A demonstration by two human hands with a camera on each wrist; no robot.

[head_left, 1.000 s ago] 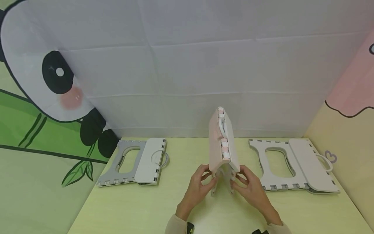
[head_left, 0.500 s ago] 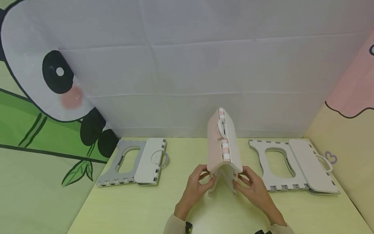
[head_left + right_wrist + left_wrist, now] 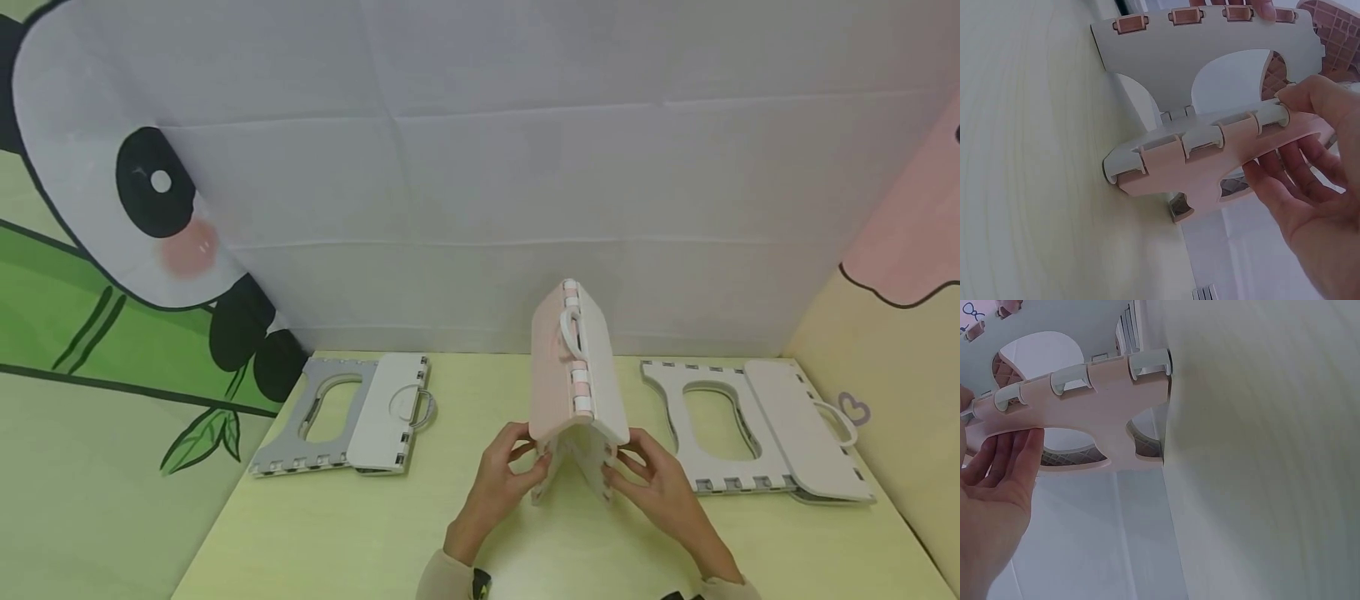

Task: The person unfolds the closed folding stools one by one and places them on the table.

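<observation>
A pink and white folding stool (image 3: 555,367) stands half unfolded on the table, its two top panels peaked like a roof and its legs spread below. A white carry handle (image 3: 572,333) sits at the ridge. My left hand (image 3: 501,479) grips the left leg panel near its edge, fingers reaching through the cut-out in the left wrist view. My right hand (image 3: 654,483) holds the opposite leg panel; in the right wrist view the thumb presses the hinged edge (image 3: 1210,137) and the fingers curl under into the opening.
To the left lies a flat-folded grey and white stool (image 3: 386,412). A flat white stool (image 3: 802,425) lies at the right. The pale yellow-green table (image 3: 360,533) meets a white cloth wall (image 3: 480,183) behind and printed side walls.
My hands have moved slightly apart, the right one outward to the right. The stool's panels and legs have spread wider between them.
</observation>
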